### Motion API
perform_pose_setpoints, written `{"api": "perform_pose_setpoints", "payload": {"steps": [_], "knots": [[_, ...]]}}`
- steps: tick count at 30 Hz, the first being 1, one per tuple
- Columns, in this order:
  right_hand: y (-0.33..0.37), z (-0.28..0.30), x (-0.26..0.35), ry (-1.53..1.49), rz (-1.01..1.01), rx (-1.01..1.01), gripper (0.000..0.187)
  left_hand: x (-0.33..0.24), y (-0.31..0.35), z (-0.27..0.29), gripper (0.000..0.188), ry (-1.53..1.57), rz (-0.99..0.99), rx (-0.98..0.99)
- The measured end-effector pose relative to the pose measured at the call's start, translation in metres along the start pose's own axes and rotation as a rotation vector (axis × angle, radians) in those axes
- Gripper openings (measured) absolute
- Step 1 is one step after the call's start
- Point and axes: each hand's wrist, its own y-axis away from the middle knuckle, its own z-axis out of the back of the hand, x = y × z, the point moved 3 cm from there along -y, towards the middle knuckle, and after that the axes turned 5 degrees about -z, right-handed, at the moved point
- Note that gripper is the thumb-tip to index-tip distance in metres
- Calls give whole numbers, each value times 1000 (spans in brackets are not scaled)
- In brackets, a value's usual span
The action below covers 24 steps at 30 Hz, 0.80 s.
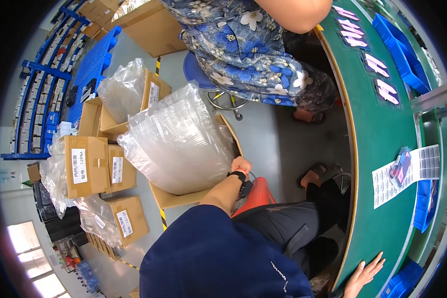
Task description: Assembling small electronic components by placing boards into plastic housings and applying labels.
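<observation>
Just off centre toward four o'clock, the left hand (pixel 241 165), a black watch (pixel 238 175) at its wrist, is at the near corner of an open cardboard box (pixel 174 200); its fingers look curled, but I cannot tell how far they close or whether they have hold of the cardboard or the plastic. Toward nine o'clock from that hand, a big clear plastic bag (pixel 176 144) of stacked clear pieces fills the box and rises above its edges. Between four and five o'clock the right hand (pixel 365 278) lies spread and holding nothing on the green table (pixel 375 223). At three o'clock on that table are a sheet of labels (pixel 382 192) and a small pink-and-blue packet (pixel 401 166), with blue bins (pixel 400 54) at two. A co-worker in floral clothing (pixel 248 54) is at twelve, beside a blue stool (pixel 191 69), and more labelled cartons (pixel 98 171) are stacked at nine
</observation>
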Motion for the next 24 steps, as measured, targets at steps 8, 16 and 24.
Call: {"api": "perform_pose_setpoints", "payload": {"steps": [8, 16, 24], "knots": [[-13, -42, -36, -85, -40, -51, 64, -5, -8, -39, 16, -227, -252, 359], [-9, -42, -41, -71, -88, -88, 61, 30, 72, 340, 29, 53, -465, -1041], [11, -11, -13, -310, 77, 25, 59, 51, 105, 326, 41, -104, -426, -425]]}}
